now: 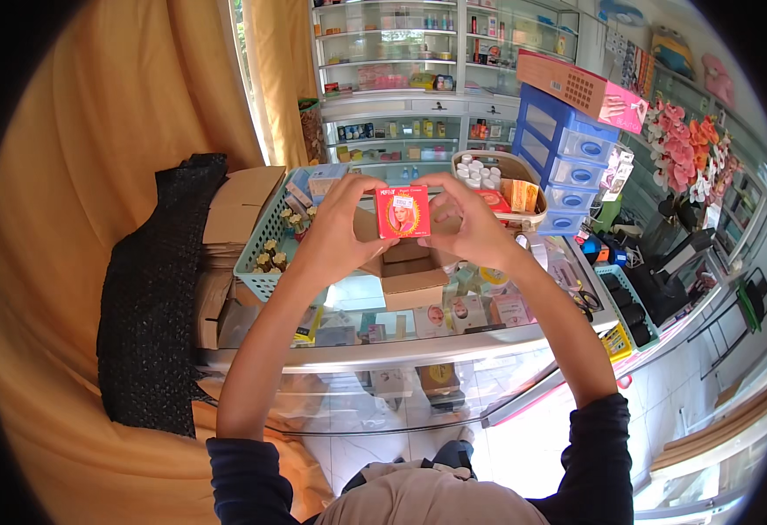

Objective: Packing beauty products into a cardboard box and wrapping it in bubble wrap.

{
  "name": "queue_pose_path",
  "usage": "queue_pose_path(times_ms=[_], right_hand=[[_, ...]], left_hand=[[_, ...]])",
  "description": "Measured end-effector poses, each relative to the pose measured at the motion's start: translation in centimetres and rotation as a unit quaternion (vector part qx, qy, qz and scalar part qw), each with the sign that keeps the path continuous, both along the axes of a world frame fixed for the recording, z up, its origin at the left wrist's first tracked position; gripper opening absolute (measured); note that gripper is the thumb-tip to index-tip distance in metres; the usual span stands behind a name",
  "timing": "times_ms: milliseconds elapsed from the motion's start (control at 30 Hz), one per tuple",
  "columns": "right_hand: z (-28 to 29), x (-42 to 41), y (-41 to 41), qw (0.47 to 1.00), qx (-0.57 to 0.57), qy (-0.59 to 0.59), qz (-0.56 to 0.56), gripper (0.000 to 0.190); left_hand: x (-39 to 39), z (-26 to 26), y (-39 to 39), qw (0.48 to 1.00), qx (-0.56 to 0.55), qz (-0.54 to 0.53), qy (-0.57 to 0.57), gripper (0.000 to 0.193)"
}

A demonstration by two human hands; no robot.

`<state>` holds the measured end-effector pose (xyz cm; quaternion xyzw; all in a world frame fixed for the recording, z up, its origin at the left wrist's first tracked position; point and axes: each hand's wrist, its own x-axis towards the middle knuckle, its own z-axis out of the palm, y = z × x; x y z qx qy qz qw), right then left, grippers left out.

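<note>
Between my two hands is a small red cosmetic cream box (403,213), its printed front facing me. It bears writing, a portrait and a white sticker. My left hand (334,230) grips the box's left edge, thumb below and fingers above. On the other edge, my right hand (478,226) holds it with thumb and fingertips. Right below the box stands an uncovered brown cardboard carton (415,289) with its flaps spread, on the glass display counter (350,321). My hands hide part of the carton's flaps, and its contents cannot be made out.
A teal plastic basket (260,266) with boxes and bottles stands left, by flattened cardboard (239,210). A beige basket (542,209) holds white-capped bottles (477,172). Blue drawers (580,176) rise at right, near scissors (587,302). Stocked glass shelves (390,62) line the back.
</note>
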<state>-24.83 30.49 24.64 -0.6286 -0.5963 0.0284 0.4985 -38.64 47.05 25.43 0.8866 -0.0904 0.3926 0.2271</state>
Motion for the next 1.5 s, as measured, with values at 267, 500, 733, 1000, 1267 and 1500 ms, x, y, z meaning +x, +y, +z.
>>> queue_pose_path(times_ms=[267,500,733,1000,1267,1500], right_hand=[[0.1,-0.4,-0.1,1.000,-0.006,0.001,-0.008,0.066],[-0.2,-0.1,-0.3,1.000,0.013,0.013,-0.008,0.065],[-0.5,1.3,-0.5,1.000,-0.008,0.026,0.015,0.056],[-0.4,0.1,-0.4,0.996,-0.019,-0.080,-0.022,0.064],[-0.7,-0.4,0.0,1.000,-0.001,-0.002,0.028,0.069],[-1.4,1.0,0.5,0.984,0.037,0.137,0.111,0.068]], left_hand=[[0.0,-0.3,0.3,1.000,0.016,0.014,-0.006,0.061],[0.1,-0.3,0.0,0.999,-0.023,0.018,0.029,0.063],[0.7,-0.7,0.7,0.997,-0.064,-0.051,0.009,0.062],[0.5,-0.2,-0.3,0.992,-0.103,-0.060,0.042,0.077],[0.8,-0.3,-1.5,0.983,-0.141,-0.104,0.053,0.086],[0.7,-0.5,-1.0,0.993,-0.090,-0.069,0.013,0.088]])
